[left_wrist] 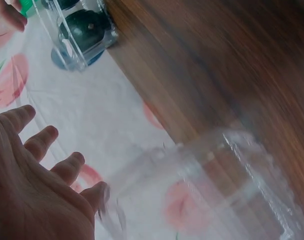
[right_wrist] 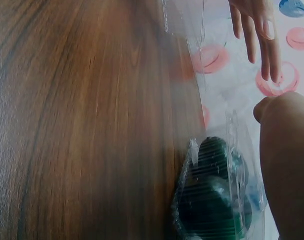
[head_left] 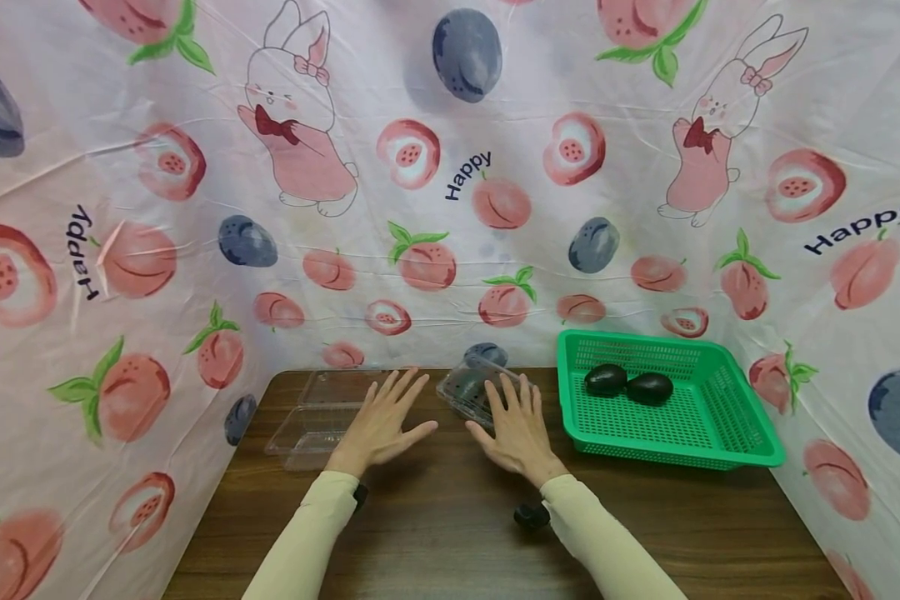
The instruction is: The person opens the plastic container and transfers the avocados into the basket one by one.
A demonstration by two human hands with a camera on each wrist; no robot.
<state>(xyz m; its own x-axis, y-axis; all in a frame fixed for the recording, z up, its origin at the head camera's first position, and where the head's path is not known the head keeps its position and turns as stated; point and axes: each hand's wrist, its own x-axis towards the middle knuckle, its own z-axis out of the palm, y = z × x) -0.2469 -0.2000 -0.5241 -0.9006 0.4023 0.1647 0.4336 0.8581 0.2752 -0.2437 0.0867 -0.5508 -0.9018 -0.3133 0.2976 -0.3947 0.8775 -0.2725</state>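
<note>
My left hand (head_left: 381, 425) is held over the table with its fingers spread, overlapping the right side of an open clear plastic clamshell box (head_left: 311, 437). No fruit shows inside that box. My right hand (head_left: 520, 429), fingers also spread and holding nothing, hovers beside a second clear clamshell box (head_left: 461, 387) at the table's back edge. Dark green avocados (right_wrist: 212, 200) sit inside this second box, seen through its ribbed plastic in the right wrist view. Its lid lies over them. In the left wrist view the same box (left_wrist: 84, 55) appears at the top.
A green plastic basket (head_left: 682, 454) stands at the back right of the wooden table (head_left: 435, 533), with two dark avocados (head_left: 650, 388) lying in it. A fruit-printed cloth (head_left: 450, 233) hangs behind and along both sides.
</note>
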